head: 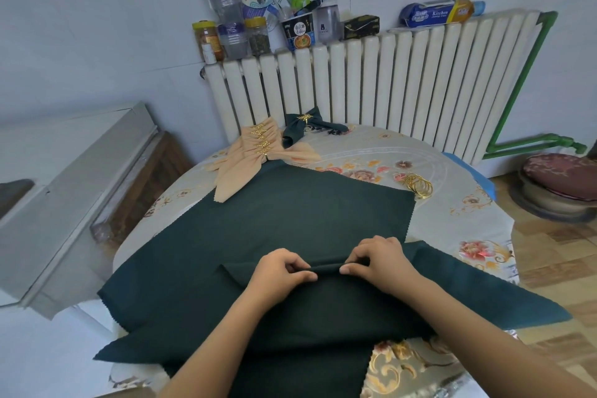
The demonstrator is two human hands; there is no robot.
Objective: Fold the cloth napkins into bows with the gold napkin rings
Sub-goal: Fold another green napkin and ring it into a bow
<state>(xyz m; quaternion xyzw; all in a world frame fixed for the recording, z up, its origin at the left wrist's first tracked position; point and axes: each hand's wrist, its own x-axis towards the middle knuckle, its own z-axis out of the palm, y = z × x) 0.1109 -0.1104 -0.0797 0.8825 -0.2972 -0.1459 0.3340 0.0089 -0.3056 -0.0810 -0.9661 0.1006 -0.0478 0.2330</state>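
A dark green cloth napkin (290, 213) lies spread over the round table, on top of more green cloth. My left hand (281, 271) and my right hand (378, 263) each pinch a raised pleat (326, 269) at the napkin's middle, fingertips almost meeting. Several loose gold napkin rings (416, 185) lie at the right of the table. At the far side sit several finished peach bows with gold rings (255, 149) and one finished green bow (305, 124).
The table wears a flowered tablecloth (452, 223). A white radiator (387, 81) stands behind it, with jars, cups and a kitchen-wrap roll (436, 13) on top. A grey cabinet (64, 197) is at the left. A cushioned stool (559, 184) stands at the right.
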